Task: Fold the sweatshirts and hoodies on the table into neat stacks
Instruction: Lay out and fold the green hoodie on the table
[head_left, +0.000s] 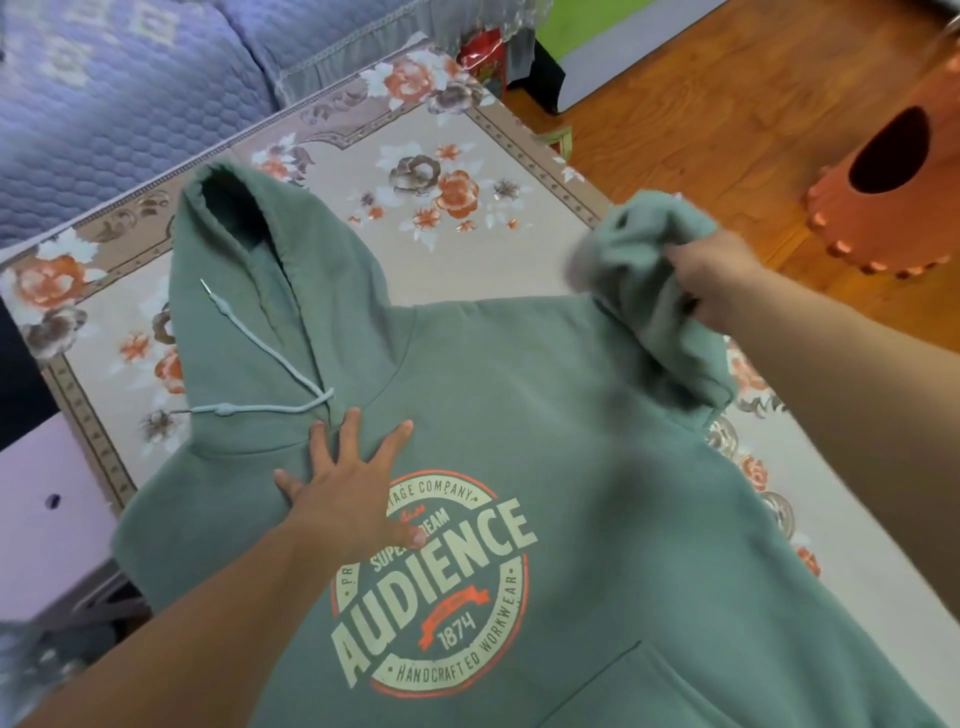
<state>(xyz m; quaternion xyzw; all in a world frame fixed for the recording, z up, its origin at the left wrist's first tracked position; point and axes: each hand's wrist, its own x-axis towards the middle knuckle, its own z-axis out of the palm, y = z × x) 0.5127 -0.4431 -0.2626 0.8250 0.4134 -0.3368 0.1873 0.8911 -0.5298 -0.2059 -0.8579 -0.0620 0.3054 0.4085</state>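
Observation:
A green hoodie (597, 441) lies face up on the table, its round "AUDIENCE" print toward me and its hood (249, 270) spread out at the far left. My left hand (348, 483) presses flat on the chest just below the neckline, fingers spread, beside the pale drawstrings (270, 353). My right hand (722, 280) grips the bunched right sleeve (649, 254) and holds it lifted above the shoulder at the table's right edge. The kangaroo pocket (675, 686) shows at the bottom.
A floral tablecloth (441, 171) covers the table. A blue quilted sofa (104, 93) stands beyond the far edge. An orange stool (904, 176) sits on the wooden floor (701, 104) at the right. A white cabinet (47, 519) is at the left.

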